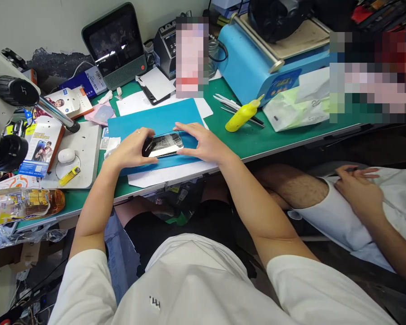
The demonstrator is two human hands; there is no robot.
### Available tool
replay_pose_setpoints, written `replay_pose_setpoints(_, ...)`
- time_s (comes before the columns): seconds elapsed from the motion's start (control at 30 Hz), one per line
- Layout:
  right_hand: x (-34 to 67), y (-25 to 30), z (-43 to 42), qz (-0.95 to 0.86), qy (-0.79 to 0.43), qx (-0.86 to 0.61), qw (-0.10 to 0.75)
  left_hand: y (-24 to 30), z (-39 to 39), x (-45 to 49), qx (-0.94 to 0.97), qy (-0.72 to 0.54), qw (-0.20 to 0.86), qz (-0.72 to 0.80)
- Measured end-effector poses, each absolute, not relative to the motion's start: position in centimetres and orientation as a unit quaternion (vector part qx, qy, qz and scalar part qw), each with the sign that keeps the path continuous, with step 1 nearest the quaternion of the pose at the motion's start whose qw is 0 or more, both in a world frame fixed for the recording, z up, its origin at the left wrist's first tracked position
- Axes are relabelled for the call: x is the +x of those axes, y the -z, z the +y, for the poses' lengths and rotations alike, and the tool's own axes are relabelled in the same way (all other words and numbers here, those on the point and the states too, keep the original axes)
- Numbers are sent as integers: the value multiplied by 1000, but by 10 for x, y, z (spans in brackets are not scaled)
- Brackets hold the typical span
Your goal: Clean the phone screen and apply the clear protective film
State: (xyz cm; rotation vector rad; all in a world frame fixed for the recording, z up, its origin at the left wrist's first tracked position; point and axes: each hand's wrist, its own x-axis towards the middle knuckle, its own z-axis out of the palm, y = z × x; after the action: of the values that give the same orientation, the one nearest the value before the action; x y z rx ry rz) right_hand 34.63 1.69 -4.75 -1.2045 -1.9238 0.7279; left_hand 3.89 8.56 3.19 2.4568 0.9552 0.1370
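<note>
A smartphone (164, 144) with a dark, glossy, reflecting face lies sideways between my hands over the blue mat (162, 113). My left hand (131, 147) curls around its left end, thumb along the near edge and fingers at the far edge. At the right end, my right hand (205, 143) grips in the same way, index finger on the far corner and thumb on the near one. A thin clear edge shows along the phone's far side; I cannot tell whether it is a separate sheet. Whether the phone touches the mat is also unclear.
A yellow squeeze bottle (242, 116) and slim tools lie to the right, before a blue machine (257, 58). A smart display (117, 47) stands behind. Left are a microscope stand (59, 110), boxes and a drink bottle (27, 204). Another person's hand (360, 194) rests at right.
</note>
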Motion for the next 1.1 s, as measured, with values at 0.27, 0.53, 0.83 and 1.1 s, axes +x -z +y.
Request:
replay_pose_setpoints(0.27,346,45,12,-751,-282,-476,361,-49,100,-4,853,-19,302,425)
replay_pose_setpoints(0.53,347,43,14,-757,-294,-479,332,-40,94,7,887,-23,266,376)
replay_pose_setpoints(0.83,349,44,18,-774,-291,-475,300,-42,91,11,901,-8,242,360)
replay_pose_setpoints(1.1,350,40,20,-782,-301,-467,283,-45,93,14,905,-3,236,353)
